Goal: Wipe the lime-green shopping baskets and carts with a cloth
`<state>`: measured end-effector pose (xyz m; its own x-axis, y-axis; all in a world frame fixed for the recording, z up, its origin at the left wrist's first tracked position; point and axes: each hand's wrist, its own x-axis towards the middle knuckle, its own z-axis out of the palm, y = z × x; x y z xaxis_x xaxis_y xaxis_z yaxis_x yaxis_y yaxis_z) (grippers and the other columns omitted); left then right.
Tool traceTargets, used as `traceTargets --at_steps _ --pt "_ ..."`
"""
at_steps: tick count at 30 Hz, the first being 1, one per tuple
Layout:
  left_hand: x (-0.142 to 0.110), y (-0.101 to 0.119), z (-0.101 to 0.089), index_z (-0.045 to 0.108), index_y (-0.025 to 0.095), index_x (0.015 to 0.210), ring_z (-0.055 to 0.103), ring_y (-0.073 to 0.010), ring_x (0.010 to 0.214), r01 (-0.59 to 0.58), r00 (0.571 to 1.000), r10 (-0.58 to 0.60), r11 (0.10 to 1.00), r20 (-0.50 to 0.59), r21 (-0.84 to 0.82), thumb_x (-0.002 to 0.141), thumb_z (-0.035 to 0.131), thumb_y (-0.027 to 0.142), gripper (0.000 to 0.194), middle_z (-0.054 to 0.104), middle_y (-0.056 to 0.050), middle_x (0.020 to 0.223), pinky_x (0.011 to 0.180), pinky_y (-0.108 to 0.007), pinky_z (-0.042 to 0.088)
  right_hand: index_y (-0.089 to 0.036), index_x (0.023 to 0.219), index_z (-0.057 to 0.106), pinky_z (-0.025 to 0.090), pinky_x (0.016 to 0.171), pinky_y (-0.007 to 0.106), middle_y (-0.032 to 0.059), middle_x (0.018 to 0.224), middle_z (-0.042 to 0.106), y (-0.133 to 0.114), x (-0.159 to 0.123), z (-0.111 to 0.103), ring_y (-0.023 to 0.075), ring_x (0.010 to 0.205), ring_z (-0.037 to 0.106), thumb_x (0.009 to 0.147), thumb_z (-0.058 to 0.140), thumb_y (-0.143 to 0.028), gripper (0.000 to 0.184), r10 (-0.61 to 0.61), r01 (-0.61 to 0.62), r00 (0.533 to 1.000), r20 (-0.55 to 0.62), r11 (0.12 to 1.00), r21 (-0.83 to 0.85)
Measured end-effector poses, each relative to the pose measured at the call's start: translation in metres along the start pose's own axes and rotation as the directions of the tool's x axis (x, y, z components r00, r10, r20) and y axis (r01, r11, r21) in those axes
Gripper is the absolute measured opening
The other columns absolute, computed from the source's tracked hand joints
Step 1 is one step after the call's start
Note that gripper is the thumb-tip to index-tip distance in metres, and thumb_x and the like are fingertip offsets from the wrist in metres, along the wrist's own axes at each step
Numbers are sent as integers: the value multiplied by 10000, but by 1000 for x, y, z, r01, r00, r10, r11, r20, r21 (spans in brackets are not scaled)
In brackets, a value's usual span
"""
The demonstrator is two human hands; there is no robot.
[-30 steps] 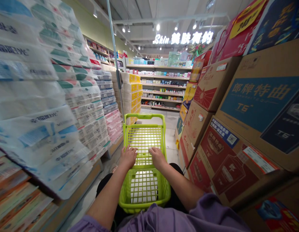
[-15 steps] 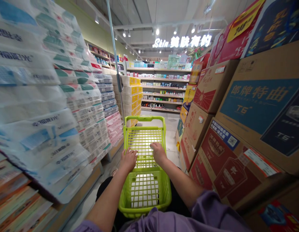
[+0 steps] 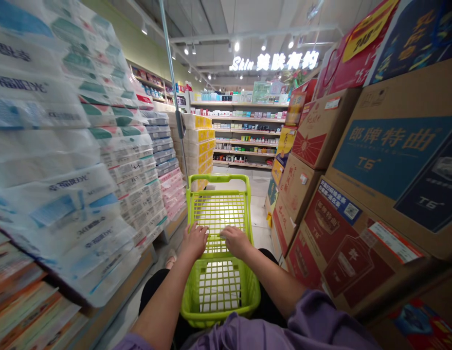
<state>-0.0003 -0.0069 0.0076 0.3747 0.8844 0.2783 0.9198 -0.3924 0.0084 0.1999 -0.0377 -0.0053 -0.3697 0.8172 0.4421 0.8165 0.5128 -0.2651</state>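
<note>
A lime-green plastic shopping cart (image 3: 220,209) stands in the aisle right in front of me. My left hand (image 3: 194,240) and my right hand (image 3: 235,240) both rest side by side on its handle bar, fingers curled over it. Nothing lies in the upper basket or in the lower basket (image 3: 220,291). A metal pole (image 3: 173,87) rises from the cart's front left corner. My purple sleeves show at the bottom edge.
Stacked packs of tissue paper (image 3: 65,160) wall the left side of the narrow aisle. Cardboard liquor boxes (image 3: 357,170) are piled high on the right. Far ahead, shelves of small goods (image 3: 247,131) stand under a lit sign (image 3: 273,61).
The cart has rolled slightly forward along the aisle. My right hand has shifted a little left and down on the handle; the left hand keeps its hold.
</note>
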Motion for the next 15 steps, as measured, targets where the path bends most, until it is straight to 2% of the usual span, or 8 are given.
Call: traceTargets --at_steps 2,3,6,8,11,13,15 --pt "0 1 -1 564 246 1253 385 -271 1341 -3 1000 3 1000 0 6 953 374 299 359 623 -56 1267 1108 -504 237 -212 1094 646 393 1031 387 58 1157 647 -4 -2 -1 219 1162 512 751 487 -15 427 -64 65 997 37 998 -4" --pt "0 1 -2 564 242 1254 386 -272 1341 -4 1000 4 1000 2 8 952 375 297 360 623 -57 1267 1109 -504 237 -213 1163 622 356 1070 416 59 1204 632 -5 -2 -2 232 1225 475 747 499 -23 473 -54 54 997 53 999 0" --pt "-1 2 -3 561 234 1262 382 -276 1344 0 1000 0 1000 5 11 949 381 291 365 623 -55 1270 1113 -505 235 -203 1403 430 255 1137 501 84 1410 493 -6 -1 -4 286 1381 311 768 562 -113 655 65 -70 990 123 997 36" --pt "0 2 -3 563 238 1262 382 -276 1346 3 1000 -3 1000 8 14 947 384 289 365 623 -56 1272 1112 -507 237 -162 1472 316 224 1154 511 125 1502 361 -7 0 -6 309 1424 224 817 584 -245 712 127 -144 972 197 987 73" --pt "0 2 -3 568 245 1256 380 -276 1349 -3 1000 3 1000 11 22 948 382 292 363 623 -57 1272 1113 -506 237 -114 1487 267 201 1169 485 161 1550 235 -11 -2 -7 297 1450 144 910 482 -401 679 160 -200 947 279 972 124" --pt "0 2 -2 569 244 1254 380 -276 1349 -9 1000 9 1000 8 26 950 378 294 363 624 -52 1272 1115 -502 234 -118 1481 267 186 1174 484 156 1558 214 -16 -6 -7 280 1455 121 937 431 -360 618 185 -227 945 269 964 135" --pt "1 2 -1 568 244 1256 380 -277 1348 -12 1000 12 1000 3 28 952 375 296 364 623 -50 1274 1115 -504 235 -149 1443 327 168 1175 501 140 1551 246 -19 -10 -5 269 1457 119 910 458 -246 558 214 -243 953 212 963 118"
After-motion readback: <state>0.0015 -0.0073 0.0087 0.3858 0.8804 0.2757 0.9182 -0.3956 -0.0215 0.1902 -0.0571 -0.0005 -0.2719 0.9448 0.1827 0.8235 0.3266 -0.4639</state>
